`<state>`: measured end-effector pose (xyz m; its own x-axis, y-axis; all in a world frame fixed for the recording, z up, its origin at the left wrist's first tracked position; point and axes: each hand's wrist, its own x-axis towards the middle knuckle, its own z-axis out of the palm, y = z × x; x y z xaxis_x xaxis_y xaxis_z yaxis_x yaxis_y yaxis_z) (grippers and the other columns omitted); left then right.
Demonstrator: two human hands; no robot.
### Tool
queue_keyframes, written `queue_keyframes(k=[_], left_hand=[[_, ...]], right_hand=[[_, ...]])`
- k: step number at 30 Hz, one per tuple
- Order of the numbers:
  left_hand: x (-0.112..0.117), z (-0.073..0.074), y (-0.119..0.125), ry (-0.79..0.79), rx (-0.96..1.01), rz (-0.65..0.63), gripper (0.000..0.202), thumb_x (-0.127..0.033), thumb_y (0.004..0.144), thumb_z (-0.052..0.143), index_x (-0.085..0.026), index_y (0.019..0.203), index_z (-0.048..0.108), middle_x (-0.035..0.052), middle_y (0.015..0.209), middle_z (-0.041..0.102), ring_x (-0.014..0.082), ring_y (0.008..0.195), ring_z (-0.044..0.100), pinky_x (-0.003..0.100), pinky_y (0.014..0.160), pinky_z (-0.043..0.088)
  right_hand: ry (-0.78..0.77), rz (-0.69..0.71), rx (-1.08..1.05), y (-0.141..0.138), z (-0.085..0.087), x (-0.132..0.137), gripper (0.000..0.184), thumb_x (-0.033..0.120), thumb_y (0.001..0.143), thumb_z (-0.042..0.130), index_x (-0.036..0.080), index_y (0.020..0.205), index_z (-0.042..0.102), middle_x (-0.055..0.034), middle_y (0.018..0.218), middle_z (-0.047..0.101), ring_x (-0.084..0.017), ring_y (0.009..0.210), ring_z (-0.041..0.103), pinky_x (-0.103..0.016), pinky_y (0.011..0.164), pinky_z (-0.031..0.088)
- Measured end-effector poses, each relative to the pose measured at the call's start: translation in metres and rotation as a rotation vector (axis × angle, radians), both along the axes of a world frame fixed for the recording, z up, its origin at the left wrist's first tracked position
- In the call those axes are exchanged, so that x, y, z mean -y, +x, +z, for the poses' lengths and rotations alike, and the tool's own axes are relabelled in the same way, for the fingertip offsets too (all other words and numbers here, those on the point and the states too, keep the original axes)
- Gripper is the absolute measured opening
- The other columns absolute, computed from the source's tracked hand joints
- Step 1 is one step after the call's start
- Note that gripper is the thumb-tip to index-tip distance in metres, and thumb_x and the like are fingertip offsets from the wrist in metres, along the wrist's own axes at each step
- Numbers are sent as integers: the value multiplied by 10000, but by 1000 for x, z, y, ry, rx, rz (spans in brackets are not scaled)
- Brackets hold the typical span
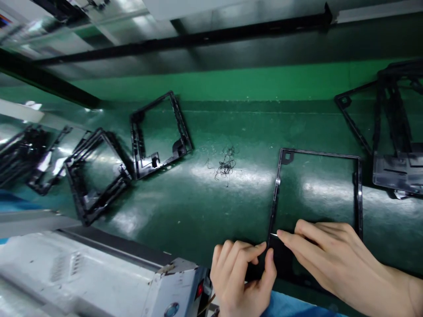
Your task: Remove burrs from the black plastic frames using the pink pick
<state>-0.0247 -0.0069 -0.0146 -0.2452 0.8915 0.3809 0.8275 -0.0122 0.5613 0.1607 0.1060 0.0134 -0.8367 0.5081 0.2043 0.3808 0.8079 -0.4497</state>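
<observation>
Hands, two, bare. Left hand [243,275]: thumb and forefinger brought nearly together at the lower part of the near frame's left rail, apparently pinching it; the other fingers curled. Right hand [322,253]: fingers bunched over the frame's opening, closed on a thin tool [274,234], of which only a bright tip shows; probably a blade, its handle hidden.

Frame [320,153], one, black, rectangular. Lies on the green counter [205,207], lower right of view, the near end partly covered by the hands. Tool tip meets the left rail, just above the left fingertips.

Strands [226,166], black, fine, one loose tangle, on the counter left of the frame and apart from it.

Further frames, black: one upper left of centre [181,119]; one beside it, farther left [75,189]; a blurred group at the far left; a pile [396,169] at the right edge.

Machine [109,268], pale metal casing, lower left. Blue cloth [294,306], bottom edge.

Step in hand, as judged: edge work along the left rail. The next move seems to call for a steady left hold and a light, controlled stroke, fingertips clear of the tip.
</observation>
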Motion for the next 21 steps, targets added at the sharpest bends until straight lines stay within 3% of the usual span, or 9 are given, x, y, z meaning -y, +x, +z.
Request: queue_keyframes(k=[7,21], left_hand=[[1,0,-1,-5,4,-5,174,-49,917,722,-217,957,701,-54,669,567,141,617,536,338,675,348],[0,2,0,-2,-2,1,166,-69,923,719,-230,954,688,-63,653,558,132,604,527,338,660,355]], right_hand=[[9,-1,-4,-1,2,0,534,-73,846,421,168,1291,592,-19,973,731,-159,639,682,-310,591,511],[-9,24,-23,1,-2,2,503,-34,901,433,149,1345,582,-32,970,720,-170,671,689,-317,597,523]])
